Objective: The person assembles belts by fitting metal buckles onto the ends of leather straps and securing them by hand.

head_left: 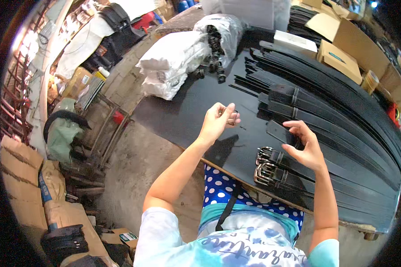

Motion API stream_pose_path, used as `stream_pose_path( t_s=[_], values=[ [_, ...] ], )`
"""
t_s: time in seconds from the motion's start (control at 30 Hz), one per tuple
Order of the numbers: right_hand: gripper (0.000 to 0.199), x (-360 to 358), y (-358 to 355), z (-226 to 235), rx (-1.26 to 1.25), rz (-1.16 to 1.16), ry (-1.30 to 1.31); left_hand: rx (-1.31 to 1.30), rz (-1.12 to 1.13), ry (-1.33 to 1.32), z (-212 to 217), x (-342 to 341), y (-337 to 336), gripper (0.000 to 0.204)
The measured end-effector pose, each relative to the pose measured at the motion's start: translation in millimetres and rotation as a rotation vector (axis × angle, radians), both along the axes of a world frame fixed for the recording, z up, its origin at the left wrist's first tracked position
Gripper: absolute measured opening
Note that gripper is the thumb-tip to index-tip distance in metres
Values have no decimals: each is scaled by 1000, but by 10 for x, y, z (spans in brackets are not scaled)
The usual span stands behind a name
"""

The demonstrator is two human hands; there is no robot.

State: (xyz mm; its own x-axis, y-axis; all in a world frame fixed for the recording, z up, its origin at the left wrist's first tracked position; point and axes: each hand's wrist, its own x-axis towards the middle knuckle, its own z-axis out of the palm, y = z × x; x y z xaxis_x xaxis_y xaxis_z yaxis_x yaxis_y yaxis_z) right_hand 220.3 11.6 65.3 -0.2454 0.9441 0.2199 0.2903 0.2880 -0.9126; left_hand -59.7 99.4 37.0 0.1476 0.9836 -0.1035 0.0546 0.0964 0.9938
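My left hand (219, 121) is raised over the dark table, its thumb and fingers closed on a small thin black loop (236, 117). Farther right, my right hand (306, 147) has its thumb and curved fingers apart over the near bundle of flat black belt straps (278, 131). Whether the fingertips touch the straps is hard to see. Just below that hand, belts with silver buckles (267, 172) lie stacked, buckle ends toward the left. Beyond it, more banded strap bundles (280, 94) stretch to the right.
A dark tabletop (173, 116) spans the front. White packages (171, 62) and a clear bag (227, 33) of small black parts stand at its far left. Loose straps (294, 66), a white box (295, 42) and cardboard (341, 60) fill the far right. A metal-framed rack (113, 129) stands left.
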Motion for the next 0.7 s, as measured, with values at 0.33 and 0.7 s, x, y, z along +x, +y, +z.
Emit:
stream_pose_path(
  t_s=[0.33, 0.7],
  values=[
    [41, -126, -98, 136, 243, -154, -44, 65, -126, -235, 63, 597, -313, 28],
    [41, -69, -246, 169, 293, -121, -42, -207, -281, -623, -25, 660, -325, 31]
  ],
)
